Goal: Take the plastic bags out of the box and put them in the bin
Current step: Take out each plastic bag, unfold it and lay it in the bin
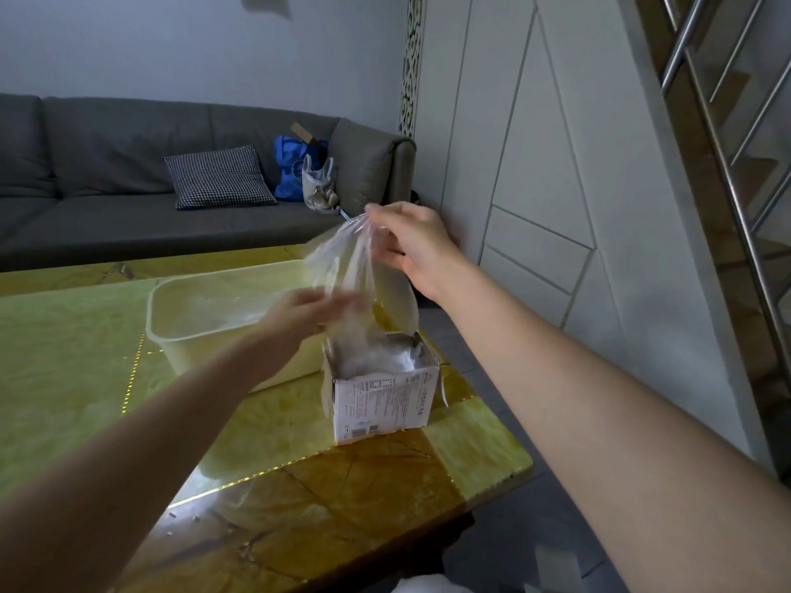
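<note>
Living room, grey sofa (128, 173) along the back wall, yellow-green marble bench (77, 361) in front of you. On the sofa: a checked cushion (219, 177), a blue bag (293, 169) and a pale bag (319, 184) just beside it. Steel stair rail (727, 134) at far right.

On the bench, a small white box (381, 404) stands upright near the right edge, top open, clear plastic bags (376, 357) bunched inside. Just behind and left of it sits the bin (171, 331), a pale translucent tub; whether the two touch, you cannot tell.

Your right hand (411, 246) is raised above the box, grip closed in a pinch on the top of one bag (342, 258), which hangs down with its lower end reaching into the box opening. Your left hand (308, 314) is lower, at the bag's middle, over the bin's near right corner. It is motion-blurred; fingers seem to lie against the plastic, but whether that grip is closed on it or loose, you cannot tell.
</note>
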Tool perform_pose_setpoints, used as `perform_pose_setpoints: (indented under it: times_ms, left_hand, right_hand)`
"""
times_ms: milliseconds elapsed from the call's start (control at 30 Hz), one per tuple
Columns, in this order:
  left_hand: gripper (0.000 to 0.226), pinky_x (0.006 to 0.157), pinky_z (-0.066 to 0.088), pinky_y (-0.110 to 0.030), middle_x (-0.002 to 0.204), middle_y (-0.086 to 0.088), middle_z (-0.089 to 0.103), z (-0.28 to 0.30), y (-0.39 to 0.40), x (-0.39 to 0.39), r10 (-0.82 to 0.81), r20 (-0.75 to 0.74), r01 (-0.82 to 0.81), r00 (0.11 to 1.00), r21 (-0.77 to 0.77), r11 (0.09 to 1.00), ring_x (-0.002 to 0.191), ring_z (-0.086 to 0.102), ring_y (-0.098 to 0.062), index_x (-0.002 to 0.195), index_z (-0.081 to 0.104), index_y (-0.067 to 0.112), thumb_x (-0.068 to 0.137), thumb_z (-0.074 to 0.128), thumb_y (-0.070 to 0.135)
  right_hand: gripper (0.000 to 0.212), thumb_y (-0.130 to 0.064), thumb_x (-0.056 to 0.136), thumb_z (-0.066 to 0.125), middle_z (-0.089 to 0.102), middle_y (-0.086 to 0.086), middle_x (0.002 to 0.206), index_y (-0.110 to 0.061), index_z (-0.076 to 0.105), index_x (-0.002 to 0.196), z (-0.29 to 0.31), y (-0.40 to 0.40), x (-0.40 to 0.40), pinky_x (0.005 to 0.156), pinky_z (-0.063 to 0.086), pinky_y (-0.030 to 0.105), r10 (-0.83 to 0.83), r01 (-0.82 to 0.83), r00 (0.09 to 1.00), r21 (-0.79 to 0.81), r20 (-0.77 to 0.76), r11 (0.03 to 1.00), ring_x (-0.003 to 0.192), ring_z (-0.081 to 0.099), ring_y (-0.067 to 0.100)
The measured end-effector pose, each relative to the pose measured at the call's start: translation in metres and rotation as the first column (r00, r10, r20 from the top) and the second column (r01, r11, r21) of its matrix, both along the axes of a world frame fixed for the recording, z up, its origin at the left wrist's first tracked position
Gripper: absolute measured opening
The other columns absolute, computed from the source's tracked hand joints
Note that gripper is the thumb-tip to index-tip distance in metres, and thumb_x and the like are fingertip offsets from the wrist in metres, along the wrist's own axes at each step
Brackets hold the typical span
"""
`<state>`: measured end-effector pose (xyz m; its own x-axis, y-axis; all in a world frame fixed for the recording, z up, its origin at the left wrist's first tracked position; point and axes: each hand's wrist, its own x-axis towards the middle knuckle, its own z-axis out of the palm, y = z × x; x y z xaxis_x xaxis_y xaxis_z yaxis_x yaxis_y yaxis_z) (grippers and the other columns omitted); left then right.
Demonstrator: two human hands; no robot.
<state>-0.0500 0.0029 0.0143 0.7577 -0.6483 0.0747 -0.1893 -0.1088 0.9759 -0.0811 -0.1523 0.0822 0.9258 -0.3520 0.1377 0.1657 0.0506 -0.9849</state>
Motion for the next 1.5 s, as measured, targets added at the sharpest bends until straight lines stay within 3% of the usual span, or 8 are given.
perform_pose_setpoints:
  times_ms: [433, 767, 900, 1033, 1100, 1233, 1367, 1500]
  left_hand:
    - [0.016, 0.051, 0.045, -0.009, 0.069, 0.000, 0.059, 0.033, 0.007, 0.017, 0.329, -0.012, -0.328, 0.944, -0.118, 0.937, 0.060, 0.053, -0.006, 0.081, 0.063, 0.017, 0.092, 0.053, 0.020]
    - [0.019, 0.042, 0.037, -0.011, 0.057, 0.001, 0.048, 0.048, 0.044, 0.044, 0.451, 0.118, -0.451, 0.885, -0.029, 0.892, 0.048, 0.041, -0.008, 0.069, 0.060, 0.016, 0.086, 0.062, 0.023]
    - [0.018, 0.037, 0.032, -0.008, 0.042, 0.007, 0.047, 0.052, 0.079, 0.083, 0.645, 0.125, -0.639, 0.754, -0.086, 0.764, 0.032, 0.037, 0.000, 0.072, 0.062, 0.008, 0.088, 0.062, 0.018]
    - [0.029, 0.073, 0.046, -0.033, 0.091, -0.014, 0.066, 0.047, 0.110, 0.124, 0.844, 0.283, -0.871, 0.455, -0.057, 0.489, 0.082, 0.061, -0.024, 0.112, 0.063, 0.000, 0.092, 0.053, 0.018]
    - [0.030, 0.086, 0.043, -0.036, 0.113, -0.018, 0.063, 0.046, 0.112, 0.134, 0.763, 0.503, -0.870, 0.406, -0.042, 0.491, 0.105, 0.058, -0.030, 0.116, 0.061, 0.002, 0.092, 0.050, 0.017]
    - [0.034, 0.094, 0.039, -0.034, 0.129, -0.007, 0.053, 0.025, 0.088, 0.132, 0.108, 0.748, -0.542, 0.655, 0.365, 0.758, 0.115, 0.052, -0.024, 0.123, 0.057, 0.015, 0.090, 0.056, 0.022]
    - [0.053, 0.110, 0.031, -0.036, 0.148, -0.004, 0.033, -0.013, 0.068, 0.138, -0.310, 0.401, -0.278, 0.862, 0.885, 0.373, 0.132, 0.037, -0.022, 0.140, 0.036, 0.028, 0.091, 0.055, 0.027]
    - [0.047, 0.107, 0.029, -0.029, 0.148, -0.008, 0.033, -0.016, 0.058, 0.142, -0.322, 0.259, -0.148, 0.911, 0.932, 0.329, 0.135, 0.034, -0.023, 0.143, 0.034, 0.017, 0.097, 0.042, 0.014]
  right_hand:
    - [0.034, -0.029, 0.082, 0.072, 0.067, 0.014, 0.106, -0.016, 0.056, 0.109, -0.006, -0.014, -0.010, 0.066, 0.055, 0.030, 0.068, -0.114, 0.972, -0.197, -0.225, 0.974, 0.074, 0.066, 0.020]
    - [0.029, 0.011, 0.087, 0.053, 0.065, 0.011, 0.086, -0.009, 0.063, 0.069, 0.006, 0.008, 0.027, 0.071, 0.054, 0.025, 0.012, -0.035, 0.998, -0.397, -0.061, 0.917, 0.076, 0.061, 0.018]
    - [0.027, 0.007, 0.087, 0.052, 0.070, 0.010, 0.096, -0.007, 0.072, 0.078, 0.003, 0.022, 0.063, 0.078, 0.053, 0.023, -0.210, 0.196, 0.977, -0.524, 0.033, 0.829, 0.084, 0.062, 0.015]
    - [0.025, 0.003, 0.090, 0.051, 0.070, 0.012, 0.108, -0.001, 0.074, 0.096, -0.013, 0.044, 0.090, 0.090, 0.044, 0.022, -0.195, 0.157, 0.981, -0.681, 0.022, 0.715, 0.106, 0.060, 0.020]
    - [0.024, 0.000, 0.091, 0.051, 0.067, 0.014, 0.115, 0.000, 0.073, 0.101, -0.024, 0.055, 0.105, 0.090, 0.042, 0.023, -0.124, 0.055, 0.992, -0.737, -0.039, 0.674, 0.109, 0.059, 0.024]
    - [0.029, 0.001, 0.094, 0.045, 0.061, 0.013, 0.125, -0.004, 0.071, 0.107, -0.046, 0.064, 0.127, 0.090, 0.042, 0.025, -0.058, -0.112, 0.985, -0.862, -0.161, 0.495, 0.114, 0.057, 0.025]
    - [0.028, 0.003, 0.094, 0.045, 0.055, 0.015, 0.131, -0.004, 0.067, 0.111, -0.069, 0.059, 0.139, 0.089, 0.043, 0.027, -0.066, -0.284, 0.944, -0.896, -0.324, 0.343, 0.118, 0.053, 0.026]
    - [0.035, -0.019, 0.090, 0.063, 0.058, 0.014, 0.125, -0.001, 0.060, 0.120, -0.075, 0.051, 0.146, 0.095, 0.048, 0.037, -0.088, -0.539, 0.834, -0.839, -0.544, 0.079, 0.112, 0.055, 0.029]
